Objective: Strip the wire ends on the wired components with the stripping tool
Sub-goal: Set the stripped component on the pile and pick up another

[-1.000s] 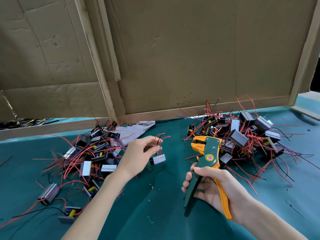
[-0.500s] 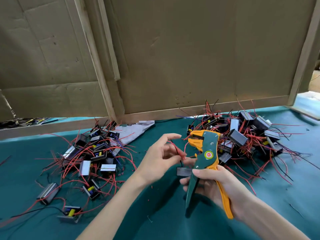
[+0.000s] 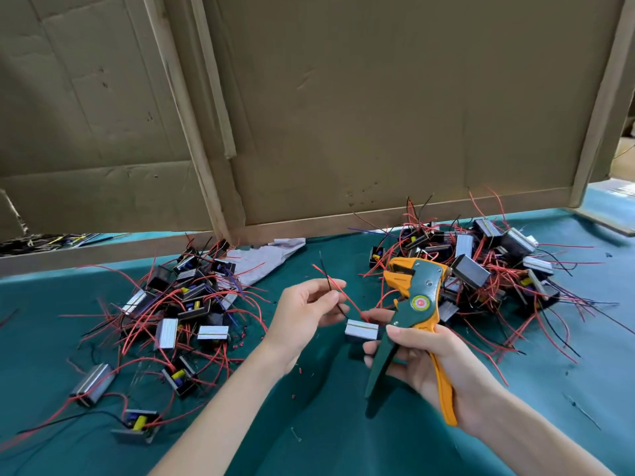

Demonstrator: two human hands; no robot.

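My right hand [image 3: 422, 359] grips the green and orange stripping tool [image 3: 412, 310] by its handles, jaws pointing up and left. A small grey wired component [image 3: 361, 329] hangs just left of the tool, touching my right fingertips. Its red and black wires [image 3: 331, 286] rise up to the left. My left hand [image 3: 302, 312] pinches those wires between thumb and fingers, above the green table [image 3: 343, 424]. The wire tips stick out above my left hand, apart from the tool's jaws.
A pile of wired components [image 3: 182, 304] with red and black leads lies at the left. A second pile [image 3: 481, 266] sits behind the tool at the right. A grey cloth [image 3: 264, 255] lies at the back. Cardboard panels [image 3: 378, 115] wall off the far side.
My left hand has carried the component from the left pile across to the tool. The component now hangs against my right fingers and its wires are drawn up straight.
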